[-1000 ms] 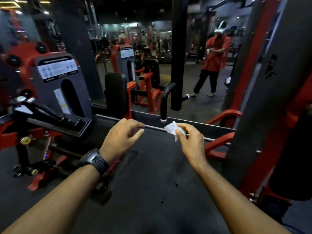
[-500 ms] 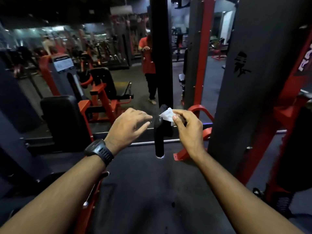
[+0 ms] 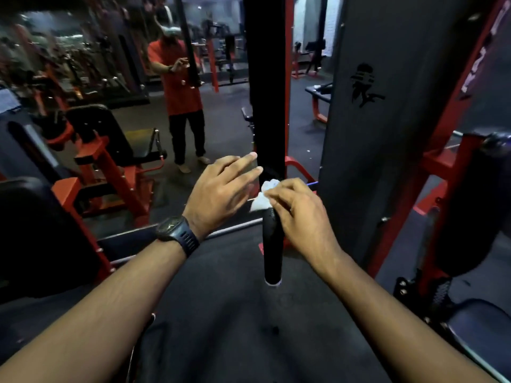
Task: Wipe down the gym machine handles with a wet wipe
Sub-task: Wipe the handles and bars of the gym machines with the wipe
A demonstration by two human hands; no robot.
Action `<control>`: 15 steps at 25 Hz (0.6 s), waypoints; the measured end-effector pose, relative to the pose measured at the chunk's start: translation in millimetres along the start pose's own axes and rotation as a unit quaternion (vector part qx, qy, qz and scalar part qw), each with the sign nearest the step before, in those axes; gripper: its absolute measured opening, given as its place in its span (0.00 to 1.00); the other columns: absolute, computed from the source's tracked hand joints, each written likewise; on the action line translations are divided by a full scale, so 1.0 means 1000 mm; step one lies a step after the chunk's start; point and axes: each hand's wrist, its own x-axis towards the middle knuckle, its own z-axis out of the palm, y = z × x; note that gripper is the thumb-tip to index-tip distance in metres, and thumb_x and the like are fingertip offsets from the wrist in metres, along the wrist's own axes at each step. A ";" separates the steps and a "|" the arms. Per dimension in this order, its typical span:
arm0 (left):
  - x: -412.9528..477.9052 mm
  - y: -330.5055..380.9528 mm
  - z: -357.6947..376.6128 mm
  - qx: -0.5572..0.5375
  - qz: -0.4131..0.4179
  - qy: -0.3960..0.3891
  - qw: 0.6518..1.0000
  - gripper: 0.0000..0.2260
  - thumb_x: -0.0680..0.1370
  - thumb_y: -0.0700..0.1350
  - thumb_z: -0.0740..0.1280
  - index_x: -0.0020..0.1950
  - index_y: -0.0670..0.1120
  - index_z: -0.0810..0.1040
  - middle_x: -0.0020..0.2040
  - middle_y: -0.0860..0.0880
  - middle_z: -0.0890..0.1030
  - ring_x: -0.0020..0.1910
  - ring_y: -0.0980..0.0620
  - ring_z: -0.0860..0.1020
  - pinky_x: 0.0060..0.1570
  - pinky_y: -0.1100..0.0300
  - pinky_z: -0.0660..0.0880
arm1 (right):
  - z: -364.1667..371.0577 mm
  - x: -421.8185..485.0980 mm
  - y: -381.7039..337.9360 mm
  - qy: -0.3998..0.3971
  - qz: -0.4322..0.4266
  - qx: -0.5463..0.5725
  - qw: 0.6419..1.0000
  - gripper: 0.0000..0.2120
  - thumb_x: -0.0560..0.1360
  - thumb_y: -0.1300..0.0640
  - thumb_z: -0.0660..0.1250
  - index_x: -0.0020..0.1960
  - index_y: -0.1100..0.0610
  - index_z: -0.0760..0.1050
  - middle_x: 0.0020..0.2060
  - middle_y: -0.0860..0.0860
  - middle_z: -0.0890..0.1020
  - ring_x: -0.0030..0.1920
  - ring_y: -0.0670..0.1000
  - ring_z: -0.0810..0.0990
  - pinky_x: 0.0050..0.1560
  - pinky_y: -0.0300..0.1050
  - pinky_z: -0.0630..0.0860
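A black padded machine handle (image 3: 272, 250) hangs down in the middle of the head view, its lower end capped in white. My right hand (image 3: 298, 214) pinches a crumpled white wet wipe (image 3: 262, 197) and holds it against the top of that handle. My left hand (image 3: 221, 192) hovers just left of the wipe with fingers stretched out and loose, holding nothing; a black watch sits on its wrist. The upper bend of the handle is hidden behind the wipe and my right fingers.
A black upright post (image 3: 266, 87) rises right behind the handle. A large dark weight-stack cover (image 3: 387, 134) with red frame stands at right. Red and black seated machines (image 3: 110, 161) fill the left. A mirror ahead reflects a person in a red shirt (image 3: 179, 87).
The view swung right and closer to the handle. My right hand carried the wipe onto the handle's top. My left hand opened its fingers and rose beside it.
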 end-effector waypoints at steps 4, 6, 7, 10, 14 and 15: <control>-0.002 -0.002 0.029 -0.057 0.045 0.044 0.996 0.13 0.81 0.41 0.67 0.64 0.41 0.80 0.70 0.42 0.75 0.60 0.38 0.77 0.56 0.45 0.76 | 0.007 0.006 -0.018 0.002 -0.011 -0.076 0.997 0.08 0.76 0.64 0.68 0.52 0.58 0.83 0.50 0.50 0.81 0.51 0.50 0.77 0.54 0.38 0.73; 0.001 -0.008 0.033 -0.086 0.066 0.069 0.992 0.12 0.83 0.43 0.64 0.64 0.40 0.80 0.69 0.41 0.76 0.61 0.38 0.77 0.59 0.45 0.76 | 0.009 0.014 -0.028 -0.007 0.027 -0.117 0.993 0.09 0.75 0.66 0.67 0.51 0.56 0.82 0.49 0.50 0.80 0.51 0.50 0.78 0.52 0.45 0.77; 0.003 -0.012 0.033 -0.098 0.073 0.076 0.990 0.13 0.84 0.44 0.63 0.63 0.39 0.80 0.68 0.41 0.77 0.61 0.38 0.77 0.61 0.46 0.75 | 0.011 0.008 -0.035 -0.001 0.031 -0.144 0.989 0.10 0.74 0.66 0.67 0.51 0.55 0.82 0.49 0.49 0.79 0.50 0.50 0.78 0.50 0.47 0.77; 0.005 -0.019 0.037 -0.101 0.092 0.095 0.986 0.12 0.82 0.41 0.67 0.63 0.40 0.81 0.68 0.43 0.77 0.64 0.41 0.76 0.63 0.50 0.74 | 0.014 -0.019 -0.045 0.007 -0.006 -0.187 0.982 0.12 0.70 0.64 0.70 0.51 0.55 0.83 0.50 0.48 0.80 0.48 0.51 0.80 0.46 0.46 0.78; 0.005 -0.023 0.041 -0.112 0.094 0.112 0.983 0.12 0.80 0.38 0.69 0.63 0.40 0.81 0.69 0.42 0.76 0.65 0.40 0.76 0.61 0.49 0.75 | 0.015 0.000 -0.041 0.053 0.089 -0.149 0.983 0.13 0.75 0.58 0.63 0.54 0.56 0.83 0.51 0.49 0.77 0.49 0.48 0.78 0.50 0.38 0.75; 0.005 -0.024 0.042 -0.109 0.097 0.113 0.983 0.12 0.80 0.38 0.69 0.63 0.39 0.81 0.69 0.42 0.76 0.66 0.40 0.76 0.61 0.49 0.75 | 0.017 -0.007 -0.042 0.058 0.081 -0.152 0.983 0.12 0.74 0.60 0.64 0.54 0.56 0.83 0.50 0.49 0.77 0.49 0.48 0.78 0.50 0.37 0.74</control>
